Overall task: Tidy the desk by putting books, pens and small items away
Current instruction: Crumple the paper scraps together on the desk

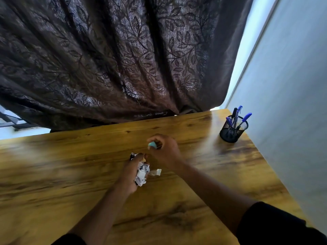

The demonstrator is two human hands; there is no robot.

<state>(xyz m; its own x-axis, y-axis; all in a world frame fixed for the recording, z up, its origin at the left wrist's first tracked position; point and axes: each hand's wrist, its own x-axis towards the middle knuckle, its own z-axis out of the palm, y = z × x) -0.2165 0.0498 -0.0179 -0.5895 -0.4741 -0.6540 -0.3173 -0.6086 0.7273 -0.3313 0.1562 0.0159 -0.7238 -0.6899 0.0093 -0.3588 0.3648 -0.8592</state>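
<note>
Small-item clearing seems underway mid-desk point(53, 174); left hand point(130, 175) clutches crumpled white paper scraps point(141, 174); right hand point(165, 151) pinches a small pale-blue object point(152, 145); next, likely carry both off for disposal; pens stand in the black mesh cup point(231, 131) far right.

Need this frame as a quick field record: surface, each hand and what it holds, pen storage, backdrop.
surface: wooden desk
left hand: grips crumpled paper and scraps just above the desk
right hand: curled round a small light-blue item; blurred, kind unclear
pen storage: black mesh pen cup at the far right of the desk, upright, holding blue pens
backdrop: dark leaf-pattern curtain behind the desk; pale wall on the right
</note>
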